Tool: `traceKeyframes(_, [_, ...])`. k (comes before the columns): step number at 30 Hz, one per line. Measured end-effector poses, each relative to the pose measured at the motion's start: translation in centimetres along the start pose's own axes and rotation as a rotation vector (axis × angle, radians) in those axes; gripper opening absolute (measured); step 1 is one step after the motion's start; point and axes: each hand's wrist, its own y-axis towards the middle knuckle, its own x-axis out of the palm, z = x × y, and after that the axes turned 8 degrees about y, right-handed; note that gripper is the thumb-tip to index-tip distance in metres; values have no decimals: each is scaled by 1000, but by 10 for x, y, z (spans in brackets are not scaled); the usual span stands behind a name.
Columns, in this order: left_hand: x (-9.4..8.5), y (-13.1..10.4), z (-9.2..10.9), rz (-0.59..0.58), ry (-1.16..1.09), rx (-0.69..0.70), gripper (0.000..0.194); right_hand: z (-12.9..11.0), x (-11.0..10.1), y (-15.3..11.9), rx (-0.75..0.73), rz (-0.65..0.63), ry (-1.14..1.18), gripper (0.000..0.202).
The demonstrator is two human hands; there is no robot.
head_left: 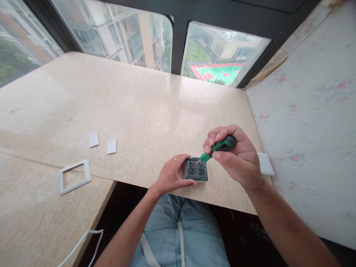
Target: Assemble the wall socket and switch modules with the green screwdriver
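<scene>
A dark grey wall switch module (198, 173) with a pale rim lies near the front edge of the stone counter. My left hand (174, 172) grips it from the left, thumb along the near side and fingers at the far side. Wrapped in my right hand (236, 155) is a screwdriver (224, 144) with a green and black handle. Its shaft slants down to the left, and the tip is at the left part of the module, by a small screw. Whether the tip sits in the screw slot I cannot tell.
Two small white switch rockers (94, 139) lie on the counter (133, 107) to the left. Nearer me is a white rectangular frame (75, 177). A white cable (80, 241) hangs at the lower left. A white wall plate (265, 164) stands by the papered wall at right; windows run behind.
</scene>
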Motion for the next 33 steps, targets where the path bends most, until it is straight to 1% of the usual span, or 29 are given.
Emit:
traceKeyframes(3, [0, 0, 0, -2, -10, 3, 86, 9, 2, 2, -3, -9, -1, 21])
traceKeyframes(6, [0, 0, 0, -5, -13, 8, 86, 12, 3, 4, -2, -25, 9, 23])
traceKeyframes(17, [0, 1, 1, 2, -12, 12, 86, 11, 5, 7, 25, -69, -73, 21])
traceKeyframes(27, [1, 0, -1, 1, -8, 21, 86, 12, 3, 8, 26, -81, -75, 24])
traceKeyframes(33, [2, -1, -2, 8, 6, 20, 86, 9, 6, 6, 28, -122, -151, 25])
